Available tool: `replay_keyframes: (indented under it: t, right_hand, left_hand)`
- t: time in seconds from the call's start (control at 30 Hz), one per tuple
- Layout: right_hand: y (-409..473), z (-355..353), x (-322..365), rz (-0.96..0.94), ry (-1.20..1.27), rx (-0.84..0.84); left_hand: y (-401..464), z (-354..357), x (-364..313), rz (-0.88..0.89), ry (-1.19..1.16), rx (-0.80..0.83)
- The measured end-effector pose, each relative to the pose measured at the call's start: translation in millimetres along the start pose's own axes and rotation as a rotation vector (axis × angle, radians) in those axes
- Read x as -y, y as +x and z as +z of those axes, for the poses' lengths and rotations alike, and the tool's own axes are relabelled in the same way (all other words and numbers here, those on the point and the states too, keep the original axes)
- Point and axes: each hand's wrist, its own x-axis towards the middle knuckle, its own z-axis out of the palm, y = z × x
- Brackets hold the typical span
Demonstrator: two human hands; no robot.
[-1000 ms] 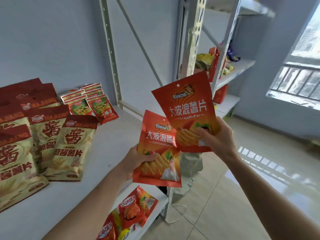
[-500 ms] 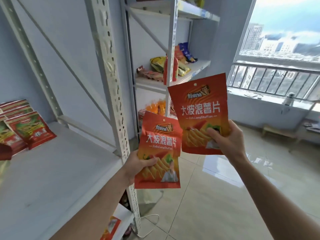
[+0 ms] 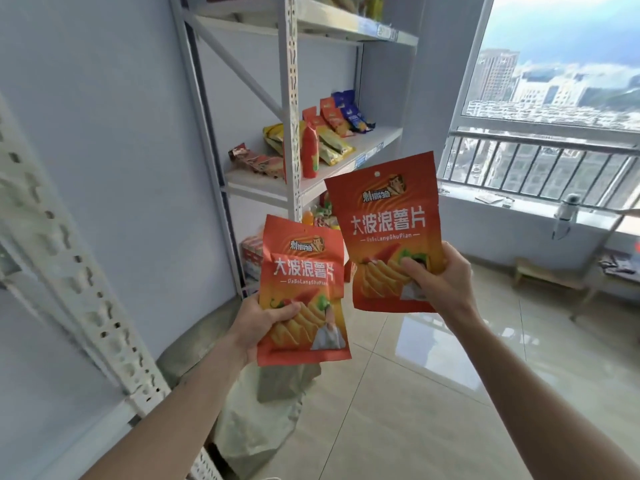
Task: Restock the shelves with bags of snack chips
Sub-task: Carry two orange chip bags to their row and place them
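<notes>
**Two bags up, shelf ahead**

From my remote seat I see both arms raised in front of the far shelving unit, each hand carrying stock. The left hand (image 3: 258, 322) is clenched on the lower left edge of an orange chip bag (image 3: 301, 296), thumb across the printed front and the other fingers hidden behind; a second edge showing at its top suggests more than one packet is stacked there, though I cannot tell for sure. The right hand (image 3: 440, 280) pinches a second orange bag (image 3: 384, 233) at its lower right corner, thumb in front, holding it higher and slightly tilted.

Both bags are gripped low, I judge, so that their labels face outward and their tops stay free to slide onto a shelf board. They hang in the air, touching no shelf, just in front of the far rack's middle shelf (image 3: 367, 147), which already carries assorted snack packets (image 3: 332, 143) with bare board at its near edge. A perforated upright (image 3: 292, 98) stands between the bags and that space, so placement calls for reaching round it on the right.
</notes>
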Motion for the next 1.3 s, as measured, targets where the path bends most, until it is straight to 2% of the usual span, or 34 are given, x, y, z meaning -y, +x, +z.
replay_keyframes:
  t: [0.4, 0.7, 1.03, 1.3]
  right_hand:
    - [164, 20, -55, 0.030, -0.065, -0.076]
    - [296, 23, -122, 0.059, -0.056, -0.102]
    - [483, 5, -202, 0.045, -0.033, -0.015]
    - [624, 28, -248, 0.012, -0.007, 0.029]
  left_hand:
    - [189, 49, -55, 0.051, 0.023, 0.081]
    - [338, 100, -67, 0.034, 0.058, 0.086]
    - [491, 193, -99, 0.072, 0.056, -0.043]
    - [618, 233, -136, 0.091, 0.073, -0.127]
